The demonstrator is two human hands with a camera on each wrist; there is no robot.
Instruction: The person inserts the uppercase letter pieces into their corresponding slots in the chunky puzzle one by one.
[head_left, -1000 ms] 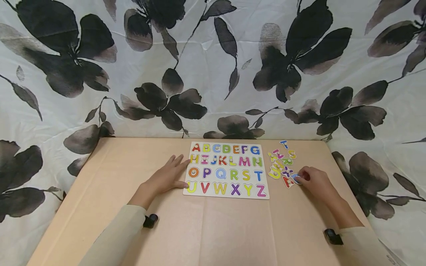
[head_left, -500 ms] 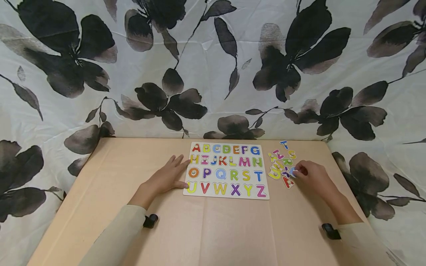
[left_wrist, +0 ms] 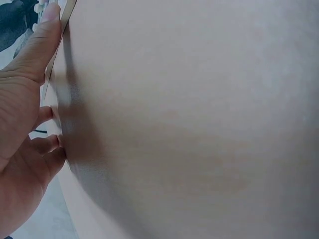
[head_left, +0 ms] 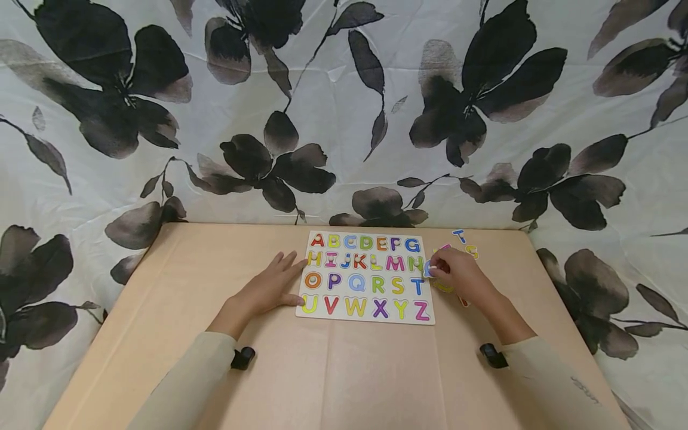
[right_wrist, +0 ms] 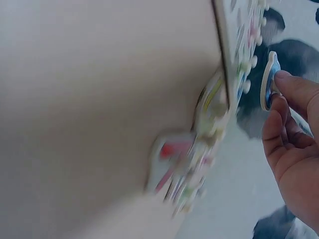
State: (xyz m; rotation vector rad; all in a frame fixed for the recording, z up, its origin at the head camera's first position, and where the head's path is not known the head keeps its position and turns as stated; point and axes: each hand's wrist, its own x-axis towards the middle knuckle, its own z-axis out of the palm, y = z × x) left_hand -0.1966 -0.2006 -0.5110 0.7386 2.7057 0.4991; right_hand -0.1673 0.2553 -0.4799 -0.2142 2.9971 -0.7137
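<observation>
Presently, a transfer appears to be under way at the table [head_left: 387, 382]: one loose letter, pinched at the right edge of the alphabet board [head_left: 365, 320]. The right hand [head_left: 462, 277] has its grip closed to a pinch, thumb and finger on the knob of a blue letter piece [head_left: 427, 270]. In the right wrist view the piece is tilted on edge and looks clear of the board; head-on it overlaps the right edge, beside the N. Its letter cannot be read from here.

The left hand [head_left: 273, 284] lies at the board's left side, fingers spread, thumb on the near left corner. It has hold of nothing else and, in my judgement, serves to steady the board.

To the right, beyond the right hand, lie a blue T piece [head_left: 458, 236] and a yellow S piece [head_left: 471, 251]; other pieces there are mostly covered.

Finding: the upper rows look filled, while the near row looks bare of knobs. By colour, the likeliest seat is the pale blue Q place [head_left: 356, 282], third row. The next move calls for travel leftward, turning the piece flat, matching its outline and pressing it home.
</observation>
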